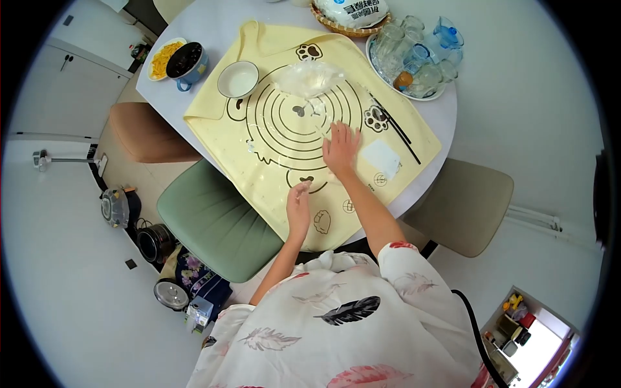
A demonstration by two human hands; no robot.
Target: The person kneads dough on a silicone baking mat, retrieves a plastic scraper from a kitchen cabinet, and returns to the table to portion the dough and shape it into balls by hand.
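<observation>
My right hand (341, 147) lies on the cream kneading mat (278, 178), palm down with its fingers apart, near the printed rings. Close to the mat's near edge, my left hand (298, 207) is on or just above the mat, fingers loosely bent; no object shows in it. Beyond my right hand sits a crumpled clear plastic bag (312, 79) with something pale inside. A white bowl (239, 79) stands to its left. Black chopsticks (396, 126) and a white square sheet (381, 159) lie to the right of my right hand. Small whitish specks dot the mat.
A tray (424, 97) of glasses and a blue jug (447, 33) stands at the far right. At the back is a basket (352, 27) holding a white package. A blue pot (193, 64) and a plate of yellow food (165, 59) stand far left. Chairs surround the table.
</observation>
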